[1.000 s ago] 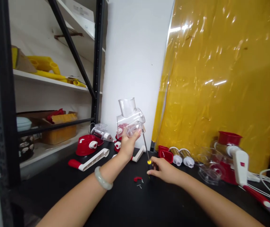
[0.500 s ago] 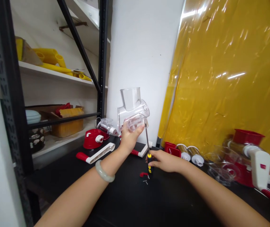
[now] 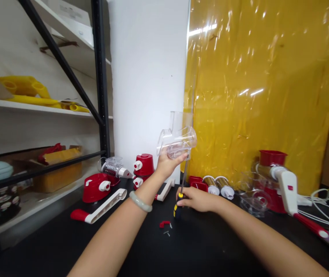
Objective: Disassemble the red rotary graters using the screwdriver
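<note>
My left hand (image 3: 167, 165) is raised above the black table (image 3: 181, 250) and grips a clear plastic grinder housing (image 3: 177, 139) from below, its chute pointing up. My right hand (image 3: 196, 199) is closed round the black and yellow handle of a screwdriver (image 3: 178, 204), whose thin metal shaft rises up to the underside of the housing. On the table just in front of the screwdriver lie a small red clip (image 3: 164, 223) and a few loose screws (image 3: 167, 232). A pale green bangle (image 3: 140, 201) sits on my left wrist.
Red bases (image 3: 144, 164), a red and white crank handle (image 3: 99, 207), a metal drum (image 3: 112, 167) and two more drums (image 3: 219, 186) lie on the table. An assembled red grinder (image 3: 276, 181) stands right, with white cables (image 3: 326, 200). Black shelving (image 3: 101, 77) stands left, a yellow sheet (image 3: 268, 84) behind.
The view has swung, so hands and housing now sit further right in frame. My left hand has tilted the housing a little. My right hand keeps the screwdriver under it.
</note>
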### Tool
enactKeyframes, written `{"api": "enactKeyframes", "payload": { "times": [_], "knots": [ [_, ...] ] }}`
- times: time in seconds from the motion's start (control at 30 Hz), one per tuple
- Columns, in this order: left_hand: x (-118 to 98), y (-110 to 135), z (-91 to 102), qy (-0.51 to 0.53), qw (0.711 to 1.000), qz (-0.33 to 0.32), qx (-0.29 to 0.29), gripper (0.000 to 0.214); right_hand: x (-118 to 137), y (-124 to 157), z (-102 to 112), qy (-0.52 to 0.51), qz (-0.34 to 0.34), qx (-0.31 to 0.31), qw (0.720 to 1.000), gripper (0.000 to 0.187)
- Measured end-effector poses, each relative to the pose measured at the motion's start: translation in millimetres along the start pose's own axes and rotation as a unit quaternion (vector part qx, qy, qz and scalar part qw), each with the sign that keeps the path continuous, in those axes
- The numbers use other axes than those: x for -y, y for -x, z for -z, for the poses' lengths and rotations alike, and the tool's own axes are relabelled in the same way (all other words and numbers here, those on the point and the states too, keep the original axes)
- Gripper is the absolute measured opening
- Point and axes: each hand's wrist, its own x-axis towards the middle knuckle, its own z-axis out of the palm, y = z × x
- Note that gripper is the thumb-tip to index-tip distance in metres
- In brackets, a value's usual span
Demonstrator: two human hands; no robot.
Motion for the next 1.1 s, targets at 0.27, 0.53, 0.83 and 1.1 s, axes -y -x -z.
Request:
{"api": "enactKeyframes", "payload": {
  "times": [0.27, 0.53, 0.83, 1.1],
  "knots": [
    [9, -5, 19.4, -0.014, 0.999, 0.004, -0.052, 0.054, -2, -1, -11, -0.121, 0.012, -0.048, 0.991, 0.031],
    [10, -5, 26.8, -0.027, 0.999, 0.015, -0.044, 0.058, -14, -8, -27, -0.124, -0.021, -0.167, 0.978, 0.037],
    [21, -7, 36.9, -0.007, 1.0, 0.007, -0.023, 0.054, -14, -9, -33, -0.176, -0.024, -0.173, 0.969, 0.054],
    [5, 6, 34.3, -0.016, 0.999, 0.006, -0.04, 0.051, -7, -4, -35, -0.212, 0.047, -0.108, 0.97, 0.065]
  ]
}}
